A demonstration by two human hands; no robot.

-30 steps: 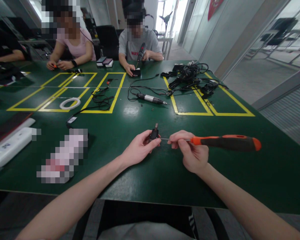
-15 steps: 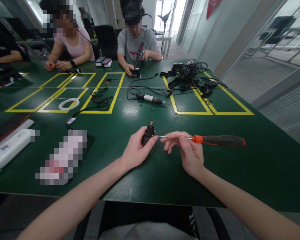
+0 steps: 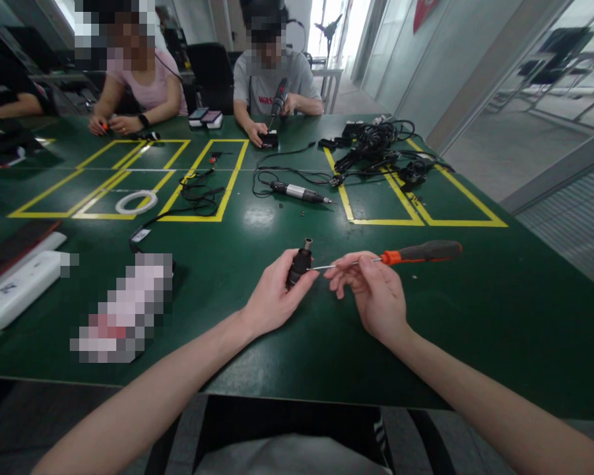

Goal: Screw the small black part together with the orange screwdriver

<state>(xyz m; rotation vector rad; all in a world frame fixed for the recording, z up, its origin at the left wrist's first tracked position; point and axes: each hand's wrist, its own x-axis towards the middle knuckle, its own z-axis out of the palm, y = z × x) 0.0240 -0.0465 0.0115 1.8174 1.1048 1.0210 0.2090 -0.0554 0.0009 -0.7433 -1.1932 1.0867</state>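
Note:
My left hand [image 3: 276, 290] is closed around a small black cylindrical part [image 3: 301, 262] with a metal tube standing up from its top; its exact kind I cannot tell. My right hand [image 3: 373, 290] pinches the thin metal shaft of a screwdriver [image 3: 423, 251] between thumb and fingers. The screwdriver's black and orange handle points to the right and tilts slightly up. Its tip meets the side of the black part, close to my left thumb. Both hands are just above the green table [image 3: 475, 316].
Beyond my hands lies a grey and black electric screwdriver [image 3: 299, 192] with its cord. Black cables [image 3: 376, 148] are heaped at the back right. A white ring [image 3: 136, 202], a white power strip [image 3: 24, 290] and a blurred-out item [image 3: 126, 307] lie left. Co-workers [image 3: 277, 86] sit opposite.
The screwdriver's handle has swung upward and shifted left, so the shaft now slants. Both hands, with the black part, have moved slightly to the right.

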